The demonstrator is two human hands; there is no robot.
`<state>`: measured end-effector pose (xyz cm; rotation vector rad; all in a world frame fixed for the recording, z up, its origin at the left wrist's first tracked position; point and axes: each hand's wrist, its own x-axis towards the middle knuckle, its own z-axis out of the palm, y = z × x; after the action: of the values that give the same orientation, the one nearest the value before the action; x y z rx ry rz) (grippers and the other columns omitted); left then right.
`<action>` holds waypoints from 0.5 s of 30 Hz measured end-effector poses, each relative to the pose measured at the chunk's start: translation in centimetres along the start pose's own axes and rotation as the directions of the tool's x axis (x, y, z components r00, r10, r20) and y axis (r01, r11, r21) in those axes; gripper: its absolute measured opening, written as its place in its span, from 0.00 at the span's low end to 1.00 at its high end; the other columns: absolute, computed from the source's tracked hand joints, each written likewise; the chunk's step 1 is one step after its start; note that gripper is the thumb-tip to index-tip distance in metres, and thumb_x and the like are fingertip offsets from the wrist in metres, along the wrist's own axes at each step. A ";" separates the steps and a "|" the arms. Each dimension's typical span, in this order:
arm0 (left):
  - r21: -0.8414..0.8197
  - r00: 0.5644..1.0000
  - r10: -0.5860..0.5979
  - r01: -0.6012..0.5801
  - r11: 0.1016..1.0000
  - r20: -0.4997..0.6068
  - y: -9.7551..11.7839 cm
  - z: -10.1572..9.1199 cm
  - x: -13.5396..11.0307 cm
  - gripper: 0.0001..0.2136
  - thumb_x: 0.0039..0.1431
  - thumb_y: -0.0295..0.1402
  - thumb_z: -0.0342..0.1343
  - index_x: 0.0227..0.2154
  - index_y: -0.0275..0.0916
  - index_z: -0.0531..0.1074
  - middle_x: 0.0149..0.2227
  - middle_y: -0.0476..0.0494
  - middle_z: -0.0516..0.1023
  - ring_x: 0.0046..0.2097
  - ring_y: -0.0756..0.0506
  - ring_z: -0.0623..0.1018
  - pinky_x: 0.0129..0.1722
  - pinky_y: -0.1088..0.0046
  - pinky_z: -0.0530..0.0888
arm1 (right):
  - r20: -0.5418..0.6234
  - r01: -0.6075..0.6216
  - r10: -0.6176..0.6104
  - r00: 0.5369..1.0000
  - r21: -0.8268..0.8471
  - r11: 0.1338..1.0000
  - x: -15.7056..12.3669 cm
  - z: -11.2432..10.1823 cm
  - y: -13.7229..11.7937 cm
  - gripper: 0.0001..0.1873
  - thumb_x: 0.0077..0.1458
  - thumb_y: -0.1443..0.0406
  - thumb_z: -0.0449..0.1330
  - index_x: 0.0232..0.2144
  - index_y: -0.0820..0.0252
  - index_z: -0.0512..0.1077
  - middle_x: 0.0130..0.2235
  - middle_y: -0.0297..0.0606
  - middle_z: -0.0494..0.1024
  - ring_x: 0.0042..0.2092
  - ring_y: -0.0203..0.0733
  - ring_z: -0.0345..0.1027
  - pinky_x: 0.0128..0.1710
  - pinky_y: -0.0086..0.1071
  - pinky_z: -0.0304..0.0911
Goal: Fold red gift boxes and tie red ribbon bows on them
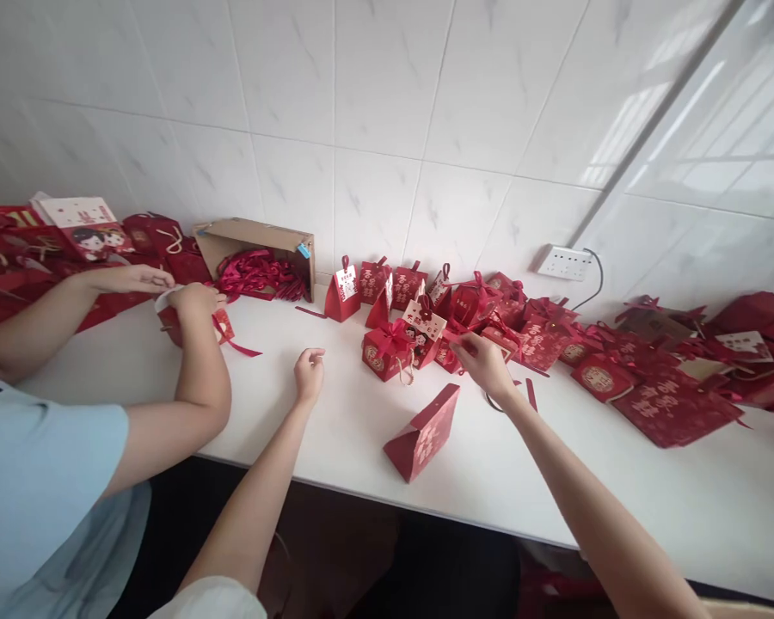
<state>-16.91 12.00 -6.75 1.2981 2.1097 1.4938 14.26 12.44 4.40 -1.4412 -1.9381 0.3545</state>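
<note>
My left hand (310, 375) hovers over the white table with its fingers curled in and nothing visible in them. Farther right, my right hand (485, 361) reaches to the front of the cluster of gift boxes, its fingertips pinched on what looks like a red ribbon (455, 330). A folded red gift box (426, 434) with pale lettering stands by itself between my forearms, near the front edge. Just behind it are a red box with a ribbon bow (385, 351) and a box with a cartoon couple (422, 329).
A co-worker's hands (193, 298) work on a red box at left. Behind them, a cardboard box (254, 230) holds red ribbons (258, 273). More red boxes (677, 404) are heaped at right, below a wall socket strip (564, 262). Loose ribbon strips (531, 395) lie near my right wrist.
</note>
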 end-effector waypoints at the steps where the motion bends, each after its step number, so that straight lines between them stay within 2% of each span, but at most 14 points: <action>1: -0.042 1.000 -0.017 0.016 0.999 -0.021 0.0 -0.1 0.0 0.12 0.49 0.23 0.40 0.30 0.37 0.68 0.35 0.42 0.76 0.37 0.46 0.76 0.37 0.71 0.72 | 0.043 0.066 -0.066 0.997 0.009 0.998 1.2 0.2 -2.0 0.13 0.53 0.57 0.53 0.31 0.60 0.71 0.29 0.35 0.76 0.29 0.37 0.66 0.29 0.28 0.59; 2: -0.080 0.999 -0.031 0.028 0.996 -0.037 0.0 -0.1 0.1 0.12 0.48 0.23 0.39 0.29 0.37 0.68 0.33 0.43 0.75 0.35 0.47 0.76 0.34 0.72 0.72 | 0.135 0.180 -0.179 0.975 0.003 0.984 2.2 0.9 -4.0 0.11 0.54 0.60 0.53 0.33 0.60 0.71 0.29 0.35 0.76 0.29 0.37 0.66 0.30 0.28 0.59; 3: -0.113 0.998 -0.041 0.035 0.993 -0.047 0.0 -0.2 0.1 0.12 0.48 0.23 0.39 0.29 0.38 0.67 0.31 0.44 0.75 0.33 0.47 0.75 0.32 0.73 0.72 | 0.254 0.280 -0.266 0.930 -0.020 0.960 3.1 1.9 -5.9 0.10 0.54 0.62 0.53 0.33 0.60 0.71 0.30 0.35 0.75 0.30 0.36 0.66 0.30 0.27 0.58; 5: -0.164 0.997 -0.048 0.038 0.986 -0.056 0.0 -0.3 0.0 0.11 0.48 0.23 0.39 0.27 0.38 0.67 0.28 0.46 0.74 0.30 0.48 0.74 0.31 0.74 0.71 | 0.526 0.423 -0.315 0.790 -0.095 0.901 4.3 5.0 -8.9 0.07 0.53 0.65 0.54 0.33 0.59 0.72 0.30 0.34 0.75 0.31 0.36 0.67 0.30 0.26 0.58; 6: -0.183 0.997 -0.047 0.036 0.982 -0.058 0.1 -0.3 0.0 0.11 0.48 0.24 0.39 0.26 0.38 0.67 0.27 0.46 0.74 0.29 0.49 0.74 0.31 0.74 0.71 | 0.596 0.457 -0.308 0.742 -0.112 0.883 4.7 6.8 -9.9 0.05 0.52 0.67 0.56 0.32 0.59 0.72 0.30 0.34 0.75 0.31 0.36 0.67 0.30 0.26 0.57; 9: -0.219 0.998 -0.040 0.026 0.975 -0.058 0.1 -0.3 -0.3 0.10 0.48 0.24 0.40 0.24 0.39 0.66 0.28 0.48 0.74 0.30 0.49 0.74 0.32 0.75 0.70 | 0.710 0.507 -0.263 0.653 -0.152 0.848 5.4 12.0 -11.2 0.00 0.49 0.69 0.60 0.27 0.61 0.72 0.29 0.36 0.75 0.32 0.37 0.67 0.30 0.27 0.59; 11: -0.228 0.998 -0.038 0.025 0.973 -0.054 0.1 -0.2 -0.4 0.10 0.48 0.24 0.40 0.23 0.40 0.66 0.29 0.48 0.75 0.32 0.49 0.74 0.33 0.75 0.70 | 0.760 0.532 -0.229 0.608 -0.176 0.828 5.7 14.5 -11.0 0.03 0.51 0.67 0.61 0.27 0.62 0.71 0.29 0.35 0.74 0.32 0.37 0.68 0.32 0.29 0.62; 13: -0.227 0.998 -0.040 0.028 0.973 -0.049 0.1 -0.2 -0.5 0.10 0.48 0.23 0.40 0.23 0.40 0.66 0.30 0.48 0.75 0.33 0.49 0.74 0.34 0.75 0.70 | 0.793 0.544 -0.197 0.577 -0.193 0.816 6.0 16.0 -10.6 0.08 0.55 0.63 0.58 0.29 0.63 0.71 0.30 0.34 0.74 0.33 0.35 0.68 0.35 0.32 0.64; 15: -0.219 0.998 -0.047 0.036 0.975 -0.044 0.0 -0.2 -0.5 0.10 0.49 0.23 0.41 0.23 0.40 0.66 0.31 0.48 0.76 0.34 0.49 0.75 0.35 0.75 0.70 | 0.810 0.534 -0.170 0.562 -0.199 0.822 6.2 16.5 -10.4 0.11 0.58 0.60 0.56 0.29 0.63 0.70 0.31 0.33 0.74 0.32 0.34 0.68 0.36 0.33 0.66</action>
<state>-16.72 11.55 -6.77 1.1431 1.9231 1.6999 -5.24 17.47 0.66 -1.1480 -3.1389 0.3993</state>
